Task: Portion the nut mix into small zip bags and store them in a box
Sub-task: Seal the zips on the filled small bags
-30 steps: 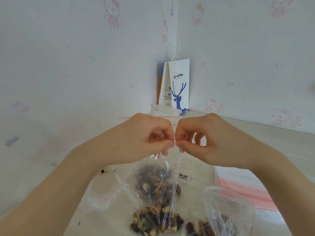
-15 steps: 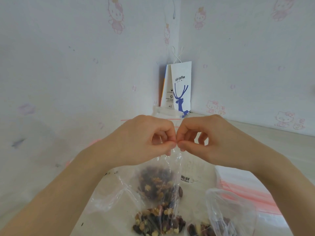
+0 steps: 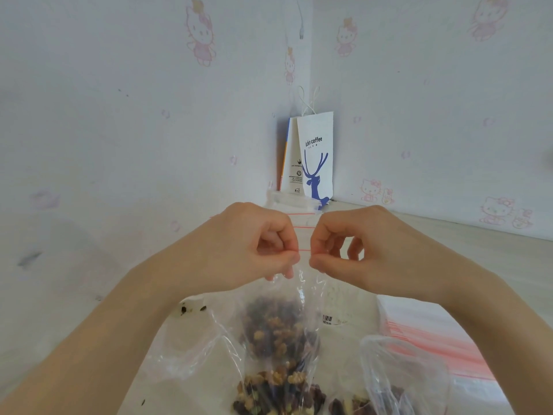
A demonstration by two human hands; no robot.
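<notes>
**Asker:** What is the person doing at this moment?

**Describer:** The left hand (image 3: 254, 250) and right hand (image 3: 353, 250) are raised side by side over a pale counter (image 3: 449, 250). Each pinches the top edge of a small clear zip bag (image 3: 294, 298) between thumb and forefinger. The fingertips of the two hands are almost touching, and a short stretch of the red seal line (image 3: 304, 250) shows between them.

**Asker:** Where is the nut mix?

**Describer:** Brown nut mix (image 3: 275, 330) shows through the plastic hanging below the hands. It is hard to tell how much of it is in the held bag and how much lies in plastic behind it.

**Asker:** So which step is this?

**Describer:** It looks like the sealing of a filled portion. Next, the fingers would likely need to press along the strip out to both ends. After that the bag goes into the box, which cannot be made out here.

**Asker:** What else is nearby?

**Describer:** A second bag (image 3: 401, 372) with some nuts stands open at the lower right. A stack of empty zip bags (image 3: 425, 339) lies beside it. A paper coffee bag (image 3: 317, 151) stands in the far corner.
</notes>
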